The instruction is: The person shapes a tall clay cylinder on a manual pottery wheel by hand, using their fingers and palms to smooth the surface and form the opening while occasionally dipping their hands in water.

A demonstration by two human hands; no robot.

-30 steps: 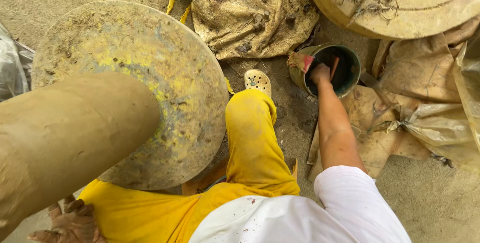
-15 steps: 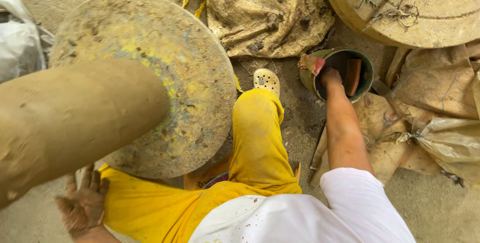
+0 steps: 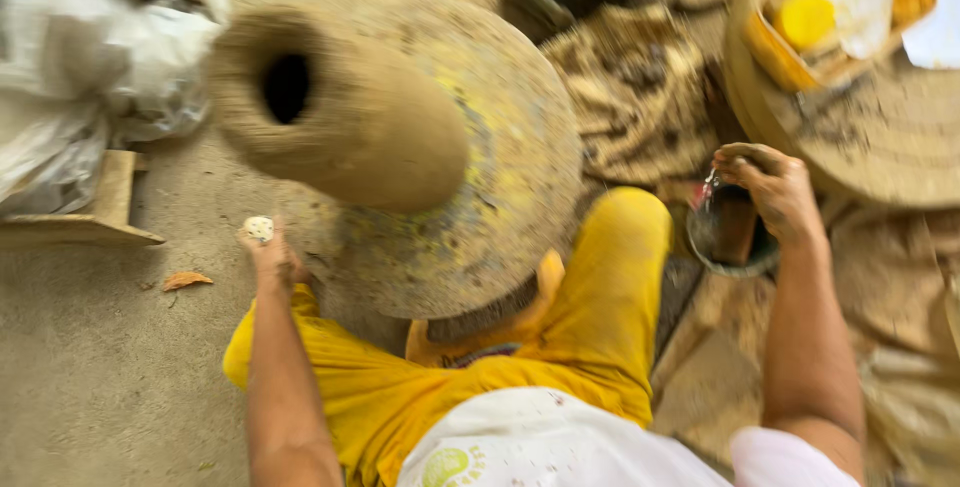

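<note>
Risk: right hand (image 3: 772,185), fingers curled on wet lump over bucket (image 3: 730,237) at 3 o'clock, could drip on clay cylinder (image 3: 340,112) standing on wheel (image 3: 470,177), centre. Left hand (image 3: 268,252) at 9 o'clock, fingers pinched on small pale piece (image 3: 259,228); slip could dent soft wall. Count: one cylinder, one wheel, one bucket, two hands.

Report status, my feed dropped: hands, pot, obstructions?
Left hand at wheel edge. Right hand above water pot. Clay cylinder upright, untouched.
</note>
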